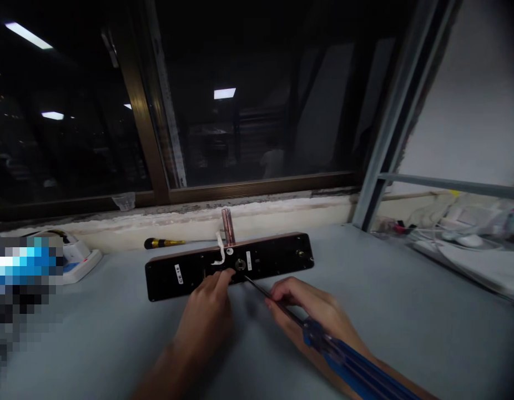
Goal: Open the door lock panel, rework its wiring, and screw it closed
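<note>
A long black door lock panel [277, 257] lies across the table, with white labels, a round fitting near its middle and a white ribbon of cable. From its far side sticks out a copper-coloured handle [227, 226]. My left hand [209, 305] is closed at the panel's near edge, fingertips resting on it left of the round fitting; what lies under them is hidden. My right hand [311, 311] pinches the shaft of a screwdriver [357, 361] with a blue handle. Its tip reaches the panel's near edge, just below the round fitting; contact is hard to make out.
Behind the panel lies a second screwdriver [163, 243] with a yellow and black handle. A white power strip [84, 266] stands at the left. On the sill sits a clear plastic cup [124, 201]. A grey metal post [376, 191] rises at right, near a cluttered white tray [469, 261].
</note>
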`<state>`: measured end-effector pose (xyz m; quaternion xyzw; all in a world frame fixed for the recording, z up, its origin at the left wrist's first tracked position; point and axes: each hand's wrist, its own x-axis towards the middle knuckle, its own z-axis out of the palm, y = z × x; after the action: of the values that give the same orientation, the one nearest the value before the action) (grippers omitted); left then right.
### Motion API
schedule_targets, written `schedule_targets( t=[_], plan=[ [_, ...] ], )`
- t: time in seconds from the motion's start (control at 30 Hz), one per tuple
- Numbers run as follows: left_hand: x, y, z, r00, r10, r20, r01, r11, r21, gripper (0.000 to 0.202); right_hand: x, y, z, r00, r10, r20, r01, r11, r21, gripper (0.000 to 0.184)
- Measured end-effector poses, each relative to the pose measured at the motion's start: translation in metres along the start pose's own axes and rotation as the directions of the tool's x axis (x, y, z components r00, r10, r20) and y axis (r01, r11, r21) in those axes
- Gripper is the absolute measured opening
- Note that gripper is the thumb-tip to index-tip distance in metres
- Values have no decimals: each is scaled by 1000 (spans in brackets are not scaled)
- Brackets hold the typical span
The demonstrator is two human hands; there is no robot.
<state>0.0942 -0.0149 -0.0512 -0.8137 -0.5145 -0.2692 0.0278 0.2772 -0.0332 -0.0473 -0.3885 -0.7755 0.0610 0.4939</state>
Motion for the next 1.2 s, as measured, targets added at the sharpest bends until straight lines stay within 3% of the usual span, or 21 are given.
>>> schedule_targets(
  t=[0.17, 0.3, 0.63, 0.9, 1.03, 1.2],
  plan=[
    [-1, 5, -2, 984, -47, 171, 31, 995, 95, 36, 0, 1, -3, 989, -98, 110, 93, 995, 47, 14],
    [0, 7, -3, 969, -73, 237, 44, 991, 123, 35, -2, 3, -1, 982, -129, 136, 115, 988, 107, 18],
    [0, 5, -1, 978, -70, 195, 49, 993, 109, 29, 2, -6, -3, 989, -144, 38, 140, 986, 88, 15],
    [1, 5, -1, 988, -80, 133, 73, 996, 54, 29, 2, -4, -9, 981, -155, 116, 145, 985, 92, 16],
    [1, 5, -2, 992, -78, 99, 76, 997, 32, 36, 2, -8, -12, 986, -84, 146, 64, 989, 132, 16],
    [3, 8, -6, 977, -77, 197, 61, 995, 85, 27, 1, -12, -15, 981, 18, 194, -77, 951, 301, 9]
  ],
)
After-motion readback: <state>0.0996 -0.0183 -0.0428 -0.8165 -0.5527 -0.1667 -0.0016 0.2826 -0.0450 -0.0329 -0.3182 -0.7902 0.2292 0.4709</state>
